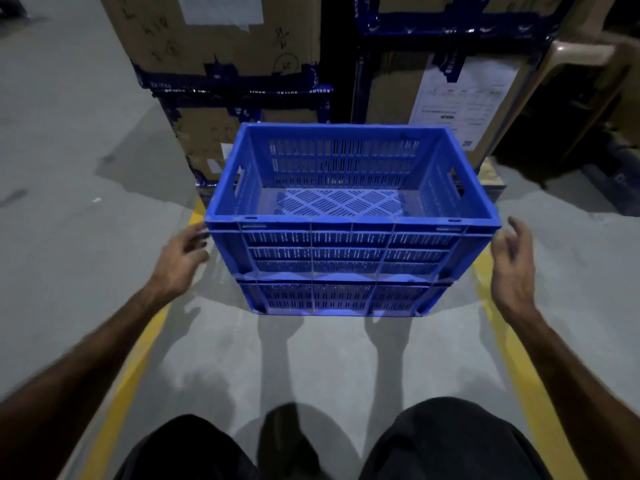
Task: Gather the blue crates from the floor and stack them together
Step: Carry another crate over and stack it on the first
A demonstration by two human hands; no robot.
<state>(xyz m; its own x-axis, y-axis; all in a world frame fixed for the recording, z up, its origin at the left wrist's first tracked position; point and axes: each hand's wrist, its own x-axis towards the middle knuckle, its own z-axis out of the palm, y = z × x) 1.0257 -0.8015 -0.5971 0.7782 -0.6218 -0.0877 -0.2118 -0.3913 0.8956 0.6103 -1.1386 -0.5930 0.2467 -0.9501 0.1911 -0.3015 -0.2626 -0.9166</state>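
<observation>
Your left hand (181, 252) is open, fingertips just touching or just beside the near left corner of the top crate (349, 192); contact cannot be confirmed. Your right hand (512, 261) is open too, fingers curled and loose, just clear of the near right corner of that crate. Neither hand is clamped on anything, and the two hands stand well apart, one on either side of it. The top crate sits upright and empty on a lower crate (339, 297), the pair forming a stack on the grey floor (86, 202), directly ahead of your knees. Yellow floor lines (498, 317) run on both sides of the stack. Behind the stack stand taped cardboard boxes (221, 46), close to its far wall. Judgement: the crate is rigid moulded plastic with slotted walls and base, likely light when empty, stiff, not fragile, and moderately smooth under the palm. Take hold at the cut-out handle slots (239, 178) in the two short end walls, or under the thickened rim at those ends. Avoid gripping by the slotted panels.
</observation>
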